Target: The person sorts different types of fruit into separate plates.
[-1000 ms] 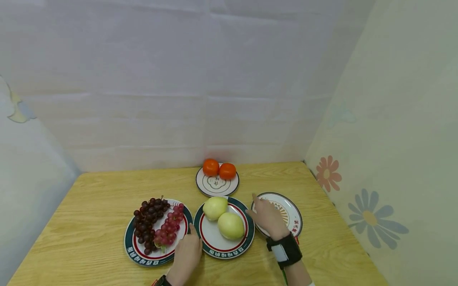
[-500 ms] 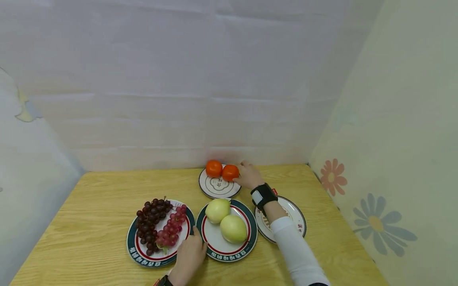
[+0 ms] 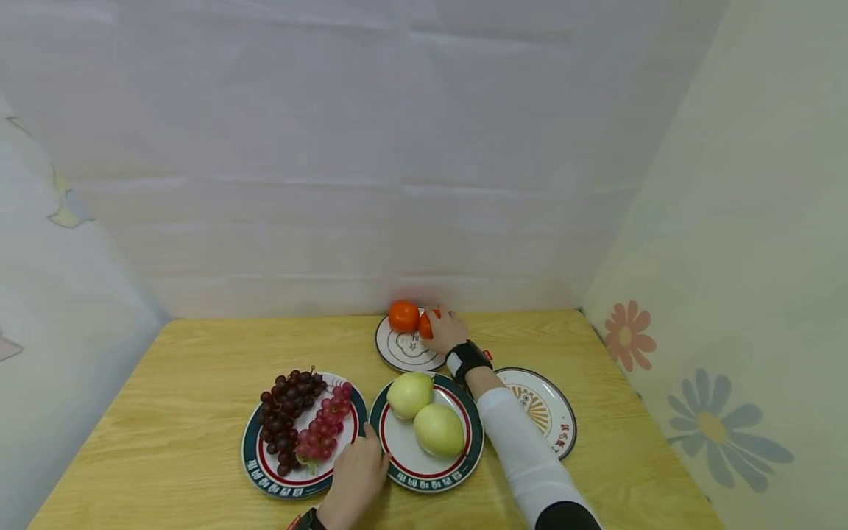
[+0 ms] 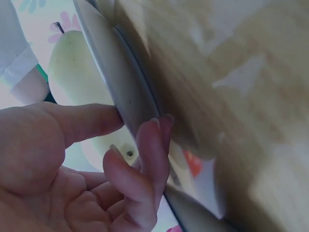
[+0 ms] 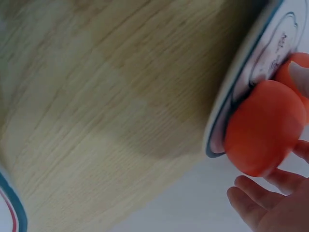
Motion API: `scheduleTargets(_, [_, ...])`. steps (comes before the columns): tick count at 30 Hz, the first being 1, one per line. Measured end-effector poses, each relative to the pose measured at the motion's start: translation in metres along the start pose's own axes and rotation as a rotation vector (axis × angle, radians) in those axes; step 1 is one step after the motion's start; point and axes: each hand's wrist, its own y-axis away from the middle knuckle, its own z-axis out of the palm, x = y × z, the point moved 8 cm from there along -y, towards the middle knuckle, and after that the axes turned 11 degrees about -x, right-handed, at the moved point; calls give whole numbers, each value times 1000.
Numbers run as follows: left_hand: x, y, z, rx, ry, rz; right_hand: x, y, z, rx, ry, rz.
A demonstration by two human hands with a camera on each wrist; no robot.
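Two round orange fruits lie on a small white plate (image 3: 404,355) at the back of the wooden table (image 3: 165,412). My right hand (image 3: 439,328) reaches over there and curls round the right orange fruit (image 3: 425,324); the left orange fruit (image 3: 403,316) lies free beside it. In the right wrist view the held fruit (image 5: 263,128) sits on the plate's edge in front of my fingers (image 5: 251,193). My left hand (image 3: 361,467) holds the near left rim of the pear plate (image 3: 430,482). The thumb (image 4: 87,121) and a curled finger (image 4: 154,145) pinch that rim.
Two pale green pears (image 3: 424,412) lie on the held plate. A plate (image 3: 265,475) with dark and red grapes (image 3: 294,416) touches it on the left. A bare patterned plate (image 3: 553,419) lies on the right. Walls close in behind and right.
My right hand went from the bare plate to the back plate and closed over the right orange fruit. The left hand stayed at the pear plate's rim.
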Motion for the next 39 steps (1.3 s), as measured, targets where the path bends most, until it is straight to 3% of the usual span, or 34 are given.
scheduleTargets(8, [5, -7, -8, 25, -62, 73, 7, 0, -4, 58, -80, 0])
scheduleTargets(12, [2, -11, -7, -12, -71, 48, 7, 7, -17, 27, -134, -37])
scheduleTargets(18, [-1, -17, -6, -41, -74, 37, 13, 43, -60, -24, -177, -99])
scheduleTargets(23, [-1, -18, -8, -28, -65, 58, 33, 84, -74, -26, -162, -99])
scheduleTargets(31, [0, -21, -9, -15, -85, 66, 78, 136, -45, -51, -148, 18])
scheduleTargets(35, [-1, -20, -7, -36, -75, 56, 95, 153, -23, -101, -178, 98])
scheduleTargets(39, [1, -19, -7, -32, -78, 56, 103, 162, -14, -107, -223, 130])
